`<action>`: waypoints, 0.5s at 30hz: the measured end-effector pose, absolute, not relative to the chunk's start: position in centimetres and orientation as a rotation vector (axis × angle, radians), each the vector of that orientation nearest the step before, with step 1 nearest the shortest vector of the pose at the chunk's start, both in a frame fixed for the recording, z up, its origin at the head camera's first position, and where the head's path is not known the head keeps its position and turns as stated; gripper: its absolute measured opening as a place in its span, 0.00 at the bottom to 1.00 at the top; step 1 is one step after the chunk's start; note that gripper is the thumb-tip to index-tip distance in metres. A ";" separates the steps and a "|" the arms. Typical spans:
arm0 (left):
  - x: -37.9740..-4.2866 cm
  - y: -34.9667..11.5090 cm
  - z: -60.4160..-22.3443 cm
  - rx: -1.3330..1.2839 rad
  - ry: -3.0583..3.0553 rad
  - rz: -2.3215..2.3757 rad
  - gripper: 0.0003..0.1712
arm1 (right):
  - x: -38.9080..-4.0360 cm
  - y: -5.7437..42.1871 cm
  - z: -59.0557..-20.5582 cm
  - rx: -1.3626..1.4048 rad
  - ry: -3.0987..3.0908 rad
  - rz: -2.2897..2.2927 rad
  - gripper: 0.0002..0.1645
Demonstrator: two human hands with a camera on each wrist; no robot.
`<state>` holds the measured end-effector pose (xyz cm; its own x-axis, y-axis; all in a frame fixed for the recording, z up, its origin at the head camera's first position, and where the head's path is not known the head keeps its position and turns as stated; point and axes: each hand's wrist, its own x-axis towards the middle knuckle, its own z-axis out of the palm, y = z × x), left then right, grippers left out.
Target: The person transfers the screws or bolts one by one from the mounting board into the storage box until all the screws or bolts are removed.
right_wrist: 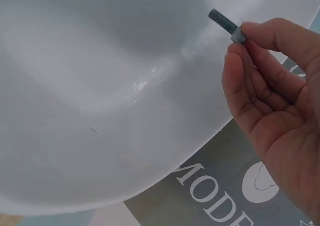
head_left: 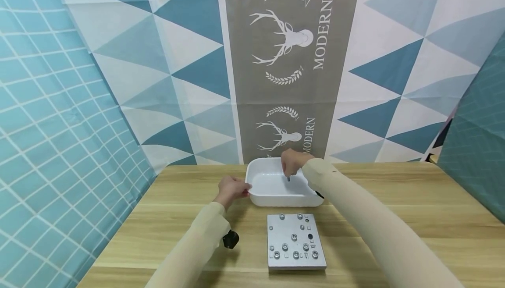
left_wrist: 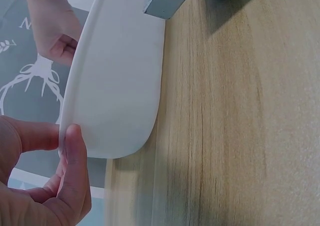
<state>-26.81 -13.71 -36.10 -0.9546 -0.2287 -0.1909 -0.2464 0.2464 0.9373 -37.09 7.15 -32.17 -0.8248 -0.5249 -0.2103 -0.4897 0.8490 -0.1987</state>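
In the head view a white plastic tray (head_left: 286,201) stands on the wooden table. My left hand (head_left: 232,188) pinches its left rim between thumb and fingers; the left wrist view shows the thumb and fingers on opposite sides of the wall (left_wrist: 117,75). Over the tray's interior, my right hand (head_left: 293,161) holds a bolt (right_wrist: 225,23) by its head, between thumb and fingertips. The threaded end points away from the fingers, and in the head view it hangs downward. Nearer the camera lies a silver metal block (head_left: 281,230) with several bolts set in its top.
The wooden table (head_left: 378,200) reaches out on both sides. A printed cloth (head_left: 197,60) hangs behind the tray, with a blue checked cloth (head_left: 47,126) at left and a green one (head_left: 477,147) at right. A black wrist-worn piece (head_left: 230,239) sticks out under the left sleeve.
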 end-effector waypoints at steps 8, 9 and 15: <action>-26.9 -13.7 -36.2 -0.484 2.484 1.835 0.10 | -37.7 7.3 -32.4 -0.778 2.795 -0.201 0.06; -26.9 -13.7 -36.2 -0.488 2.484 1.829 0.10 | -37.7 7.4 -32.4 -0.775 2.792 -0.203 0.05; -27.0 -13.8 -36.4 -0.493 2.477 1.827 0.10 | -37.3 7.7 -32.0 -0.727 2.761 -0.238 0.03</action>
<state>-26.96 -13.77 -36.35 -0.9497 -0.2369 -0.2046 -0.2654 0.2633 0.9275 -37.31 7.71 -32.04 -0.8355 -0.5026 -0.2219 -0.4572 0.8600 -0.2265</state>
